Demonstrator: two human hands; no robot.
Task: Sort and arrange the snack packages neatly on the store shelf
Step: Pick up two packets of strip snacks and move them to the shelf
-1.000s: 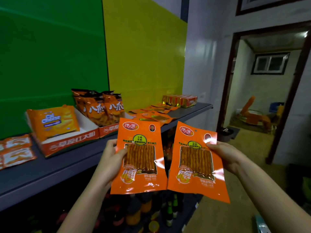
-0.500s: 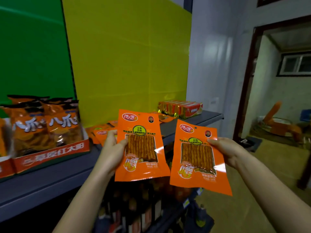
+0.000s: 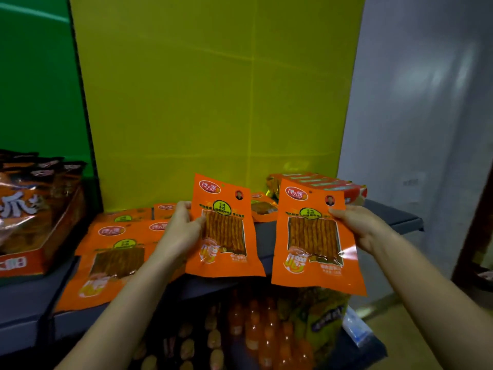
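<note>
head view: your left hand (image 3: 181, 232) is pinching the left packet (image 3: 226, 236), your right hand (image 3: 358, 225) the right packet (image 3: 314, 244), both upright over the front edge of the grey shelf (image 3: 394, 217). thin side grips are likely risking a slip onto the flat packets (image 3: 112, 263).

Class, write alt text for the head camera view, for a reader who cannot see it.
The left hand grips one orange snack packet and the right hand a matching packet, both upright at a grey shelf. Loose packets lie flat on it before a yellow panel.
</note>
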